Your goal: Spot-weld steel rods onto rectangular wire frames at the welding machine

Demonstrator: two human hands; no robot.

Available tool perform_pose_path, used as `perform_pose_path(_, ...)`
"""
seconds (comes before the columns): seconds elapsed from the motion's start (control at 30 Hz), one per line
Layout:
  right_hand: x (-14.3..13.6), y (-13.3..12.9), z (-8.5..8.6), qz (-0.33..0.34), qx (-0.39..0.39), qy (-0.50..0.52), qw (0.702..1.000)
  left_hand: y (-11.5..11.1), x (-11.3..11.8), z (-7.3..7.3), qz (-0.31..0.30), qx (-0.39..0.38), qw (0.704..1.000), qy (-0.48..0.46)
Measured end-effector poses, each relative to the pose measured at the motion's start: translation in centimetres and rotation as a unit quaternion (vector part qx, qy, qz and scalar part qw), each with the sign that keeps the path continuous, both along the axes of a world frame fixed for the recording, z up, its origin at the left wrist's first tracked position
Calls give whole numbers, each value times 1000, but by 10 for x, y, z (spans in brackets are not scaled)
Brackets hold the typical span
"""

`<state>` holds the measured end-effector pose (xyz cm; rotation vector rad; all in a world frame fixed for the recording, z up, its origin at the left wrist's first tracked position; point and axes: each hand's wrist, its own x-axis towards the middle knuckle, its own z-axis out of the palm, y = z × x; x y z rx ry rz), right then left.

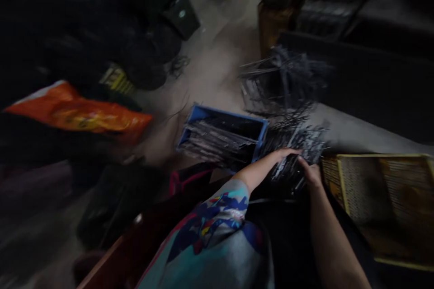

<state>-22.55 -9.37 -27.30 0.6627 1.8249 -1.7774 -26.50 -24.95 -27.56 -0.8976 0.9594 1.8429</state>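
Observation:
Both hands meet over a heap of thin dark strips (305, 142) right of a blue crate. My left hand (288, 151) reaches in from the left, its fingers stretched over the strips. Close beside it, my right hand (310, 171) touches the near right part of the heap, thumb side toward the left hand. Motion smears the fingers of the right hand, and whether it grips a strip is hidden. The blue crate (230, 115) holds a bundle of similar long strips (217, 142).
A yellow-rimmed mesh tray (346, 189) lies at the right. Behind the heap is a tangled pile of dark strips (288, 72). An orange bag (91, 115) lies at the left, and a dark bin (183, 16) stands farther back.

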Motion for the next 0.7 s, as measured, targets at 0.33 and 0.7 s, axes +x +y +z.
perform_pose_path(0.33, -11, -1, 35, -107, -86, 67, 988, 15, -17, 51, -86, -55, 992, 72)
perform_pose_path(0.7, -15, 22, 159, -102, -28, 146, 984, 14, -28, 164, -81, 34, 976, 198)
